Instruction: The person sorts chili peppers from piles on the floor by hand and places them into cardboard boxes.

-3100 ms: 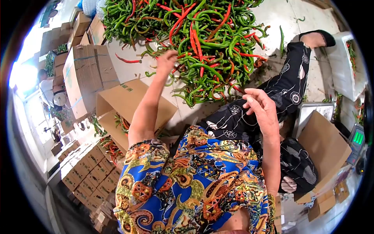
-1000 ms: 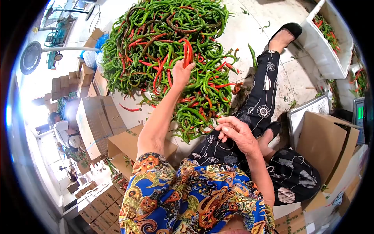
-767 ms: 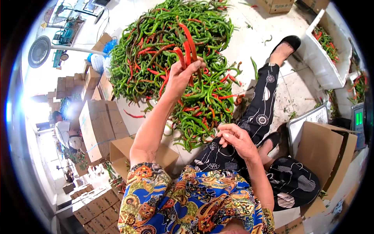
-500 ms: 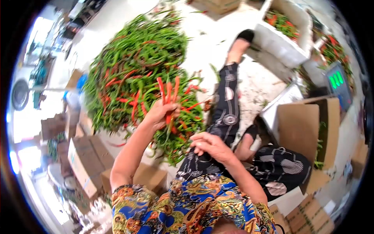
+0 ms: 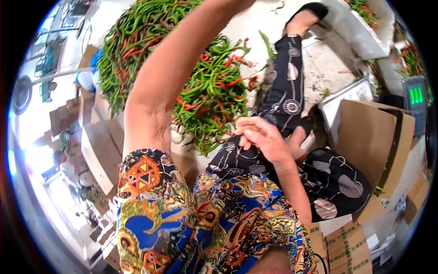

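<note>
My left arm (image 5: 159, 77) stretches forward across a large heap of green and red chili peppers (image 5: 214, 96). Its hand lies beyond the top edge of the view, so what it holds is hidden. Over my black patterned trouser leg (image 5: 242, 157), my right hand (image 5: 262, 137) hovers or rests, I cannot tell which. Its fingers are half bent and somewhat apart, with nothing visible in them. The near edge of the pepper heap lies just left of this hand.
At the upper right stands a white foam box (image 5: 365, 36) with peppers inside. A cardboard box (image 5: 365, 132) and a scale display with green digits (image 5: 416, 97) are on the right. More cardboard boxes (image 5: 98, 155) stand at left. A dark shoe (image 5: 310, 9) is at the end of my outstretched leg.
My left hand, which held several red chili peppers above the heap, has swung forward and out of view. My right hand stays near my leg. The whole view has shifted.
</note>
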Action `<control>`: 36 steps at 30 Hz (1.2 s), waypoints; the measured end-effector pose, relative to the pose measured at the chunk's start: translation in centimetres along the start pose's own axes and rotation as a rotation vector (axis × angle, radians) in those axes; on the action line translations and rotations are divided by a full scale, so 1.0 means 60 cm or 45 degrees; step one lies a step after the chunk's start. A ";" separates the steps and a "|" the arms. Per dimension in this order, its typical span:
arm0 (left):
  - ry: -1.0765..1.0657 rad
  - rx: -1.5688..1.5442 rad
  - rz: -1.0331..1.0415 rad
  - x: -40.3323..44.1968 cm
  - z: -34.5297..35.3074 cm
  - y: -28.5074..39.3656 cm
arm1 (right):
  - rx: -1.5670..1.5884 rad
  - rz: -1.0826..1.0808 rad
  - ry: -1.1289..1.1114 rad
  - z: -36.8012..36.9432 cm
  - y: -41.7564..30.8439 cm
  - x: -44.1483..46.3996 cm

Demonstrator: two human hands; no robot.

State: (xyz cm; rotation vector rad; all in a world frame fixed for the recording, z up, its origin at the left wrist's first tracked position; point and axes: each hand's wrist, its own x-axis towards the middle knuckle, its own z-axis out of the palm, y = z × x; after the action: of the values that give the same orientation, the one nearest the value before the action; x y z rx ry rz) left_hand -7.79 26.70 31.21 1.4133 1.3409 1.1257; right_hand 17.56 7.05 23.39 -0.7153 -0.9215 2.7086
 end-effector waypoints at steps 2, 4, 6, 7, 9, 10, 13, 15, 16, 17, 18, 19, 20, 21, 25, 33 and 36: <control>-0.080 0.121 -0.385 -0.128 -0.016 -0.099 | 0.131 0.069 -0.027 -0.010 0.003 -0.001; -0.086 0.281 -0.616 -0.266 -0.033 -0.186 | 0.154 0.096 -0.055 -0.008 0.001 -0.001; -0.004 0.966 -0.741 -0.393 -0.048 -0.260 | 0.115 0.097 -0.060 -0.002 0.003 0.003; 0.015 1.081 -0.737 -0.452 -0.058 -0.296 | 0.097 0.089 -0.048 0.001 0.006 0.007; 0.023 1.245 -0.797 -0.528 -0.065 -0.303 | 0.042 0.099 -0.011 0.009 0.011 0.015; 0.010 1.296 -0.856 -0.553 -0.064 -0.294 | 0.013 0.101 0.006 0.014 0.013 0.022; 0.255 1.330 -0.535 -0.589 -0.061 -0.287 | -0.050 0.118 0.105 0.030 0.017 0.044; 0.494 1.323 -0.250 -0.570 -0.042 -0.286 | -0.077 0.127 0.211 0.038 0.023 0.062; 0.570 1.271 -0.184 -0.545 -0.029 -0.275 | -0.092 0.133 0.266 0.042 0.026 0.070; 0.578 1.039 -0.251 -0.516 -0.010 -0.267 | -0.110 0.122 0.277 0.047 0.027 0.077; 0.543 1.000 -0.177 -0.488 0.008 -0.288 | -0.144 0.123 0.282 0.050 0.031 0.081; 0.459 1.051 -0.128 -0.457 0.025 -0.295 | -0.176 0.121 0.288 0.051 0.036 0.085; 0.345 1.059 -0.161 -0.428 0.048 -0.322 | -0.206 0.120 0.297 0.051 0.036 0.084; 0.197 1.028 -0.286 -0.403 0.068 -0.341 | -0.259 0.111 0.319 0.058 0.034 0.083; -0.126 1.298 -0.415 -0.359 0.120 -0.400 | -0.400 -0.024 0.420 0.068 0.016 0.064; 0.280 -0.281 -0.346 -0.343 0.027 -0.096 | -1.049 -0.594 0.731 0.073 -0.009 0.082; 0.233 -0.428 -0.387 -0.362 0.034 -0.064 | -1.320 -0.682 0.690 0.052 -0.020 0.093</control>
State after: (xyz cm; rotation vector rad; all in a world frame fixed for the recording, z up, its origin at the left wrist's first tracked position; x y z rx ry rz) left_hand -6.94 5.21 25.95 0.8500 1.3616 1.2260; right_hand 11.22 8.19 24.13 -1.0603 -1.9614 1.3387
